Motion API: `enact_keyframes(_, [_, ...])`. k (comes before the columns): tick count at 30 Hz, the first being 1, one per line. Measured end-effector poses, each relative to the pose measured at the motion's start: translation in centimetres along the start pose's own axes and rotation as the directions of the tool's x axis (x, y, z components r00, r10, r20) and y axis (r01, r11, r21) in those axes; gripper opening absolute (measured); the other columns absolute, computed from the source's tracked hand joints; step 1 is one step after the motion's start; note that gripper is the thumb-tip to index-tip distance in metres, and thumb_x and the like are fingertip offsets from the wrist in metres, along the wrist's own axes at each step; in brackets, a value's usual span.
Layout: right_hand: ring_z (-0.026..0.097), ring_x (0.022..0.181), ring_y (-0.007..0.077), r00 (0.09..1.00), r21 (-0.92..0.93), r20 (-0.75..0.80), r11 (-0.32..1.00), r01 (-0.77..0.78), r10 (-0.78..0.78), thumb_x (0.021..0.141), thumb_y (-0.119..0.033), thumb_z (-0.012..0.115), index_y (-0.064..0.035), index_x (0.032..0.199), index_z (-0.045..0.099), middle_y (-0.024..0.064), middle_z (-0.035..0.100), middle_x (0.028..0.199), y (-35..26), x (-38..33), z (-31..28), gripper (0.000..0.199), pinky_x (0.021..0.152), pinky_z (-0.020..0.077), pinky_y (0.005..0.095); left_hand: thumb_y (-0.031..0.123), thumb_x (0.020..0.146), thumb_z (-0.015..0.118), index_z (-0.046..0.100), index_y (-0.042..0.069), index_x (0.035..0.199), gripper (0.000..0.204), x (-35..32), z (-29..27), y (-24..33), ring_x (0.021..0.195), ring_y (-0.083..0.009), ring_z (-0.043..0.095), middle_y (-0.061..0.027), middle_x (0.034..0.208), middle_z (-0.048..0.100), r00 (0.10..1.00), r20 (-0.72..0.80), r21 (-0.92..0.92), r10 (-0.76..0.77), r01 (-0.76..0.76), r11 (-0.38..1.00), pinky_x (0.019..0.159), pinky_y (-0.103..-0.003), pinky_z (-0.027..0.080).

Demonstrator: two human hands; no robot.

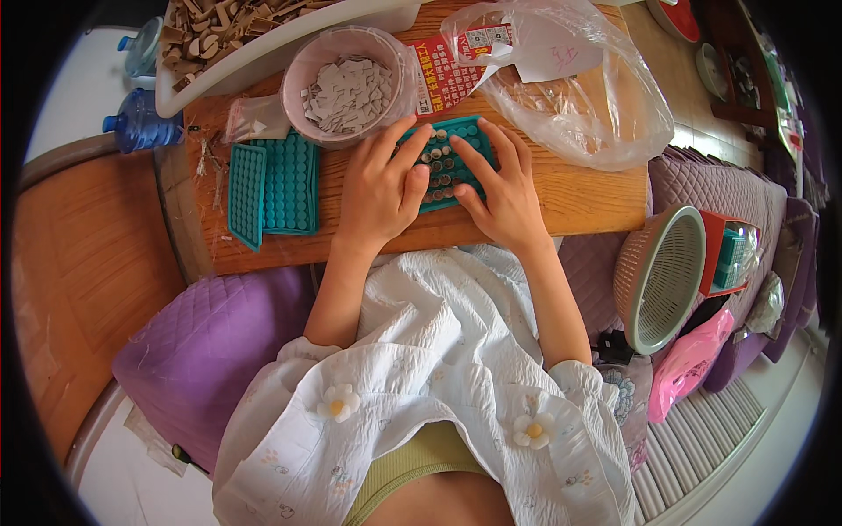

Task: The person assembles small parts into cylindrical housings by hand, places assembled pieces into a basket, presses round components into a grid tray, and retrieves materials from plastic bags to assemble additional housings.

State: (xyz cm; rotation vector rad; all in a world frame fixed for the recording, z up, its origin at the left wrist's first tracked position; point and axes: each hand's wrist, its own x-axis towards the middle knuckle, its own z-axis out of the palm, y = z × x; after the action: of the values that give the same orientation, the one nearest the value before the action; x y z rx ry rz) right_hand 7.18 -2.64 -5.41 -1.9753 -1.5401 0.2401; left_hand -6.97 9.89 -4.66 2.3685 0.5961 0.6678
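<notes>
A teal tray (468, 128) with rows of round wells lies on the wooden table between my hands. Several small, round, silvery pieces (441, 165) sit in its middle rows; their exact kind is too small to tell. My left hand (379, 184) rests over the tray's left side, fingers stretched forward and thumb beside the pieces. From the other side my right hand (507, 186) reaches over the tray, its index finger and thumb spread close to the pieces. Both hands partly cover the tray. Neither appears to hold anything.
A pinkish tub (296, 96) of small white pieces stands behind my left hand. More teal trays (289, 188) are stacked at the left. Beyond lie a white bin (215, 83) of brown pieces, a red printed sheet (431, 77) and a clear plastic bag (605, 131). A basket (662, 280) stands right.
</notes>
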Motion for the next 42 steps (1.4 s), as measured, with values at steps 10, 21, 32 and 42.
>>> enact_keyframes(10, [0.034, 0.121, 0.0346, 1.000, -0.047, 0.005, 0.999, 0.027, -0.026, 0.078, -0.033, 0.061, -0.0191, 0.121, 0.054, 0.0142, 0.038, 0.133, 0.4, 1.0, 0.8, 0.046, 0.100, 0.0290, 0.0451, 0.025, 0.088, 0.040, 0.058, 0.008, 0.116, 0.038, -0.1, 0.1, 0.1, 0.104, -0.0331, 0.044, -0.0137, 0.123, 0.049, 0.995, 0.098, 0.147, -0.009, -0.005, 0.989, 0.093, -0.041, 0.033])
enact_keyframes(21, [0.038, 0.118, 0.0344, 0.997, 0.110, -0.071, 0.994, -0.026, 0.034, 0.077, -0.006, 0.059, -0.0117, 0.112, 0.059, 0.0148, 0.043, 0.126, 0.9, 1.1, -0.2, 0.035, 0.094, 0.0402, 0.0399, 0.019, 0.083, 0.047, 0.061, 0.007, 0.110, 0.033, -1.0, -0.3, -0.5, 0.099, -0.0298, 0.049, -0.0124, 0.116, 0.053, 0.998, -0.060, 0.076, 0.023, -0.018, 0.997, 0.088, -0.040, 0.039])
enact_keyframes(32, [0.049, 0.107, 0.0323, 0.971, 0.152, -0.134, 0.972, -0.179, 0.200, 0.070, 0.009, 0.052, -0.0057, 0.094, 0.065, 0.0138, 0.051, 0.115, 1.1, 1.7, 0.0, 0.031, 0.085, 0.0470, 0.0358, 0.023, 0.088, 0.039, 0.064, 0.000, 0.096, 0.034, -4.9, -1.3, -1.6, 0.086, -0.0279, 0.056, -0.0134, 0.098, 0.061, 0.950, -0.310, -0.006, 0.047, -0.052, 0.999, 0.076, -0.036, 0.045])
enact_keyframes(42, [0.049, 0.108, 0.0321, 0.963, 0.040, -0.201, 0.984, -0.174, 0.179, 0.067, 0.008, 0.056, -0.0051, 0.086, 0.065, 0.0114, 0.053, 0.116, 0.2, 0.7, -0.3, 0.025, 0.085, 0.0463, 0.0386, 0.024, 0.089, 0.037, 0.065, 0.000, 0.093, 0.037, -5.8, -1.8, -2.3, 0.084, -0.0272, 0.057, -0.0131, 0.095, 0.062, 0.922, -0.386, -0.018, -0.009, 0.002, 1.000, 0.074, -0.035, 0.045])
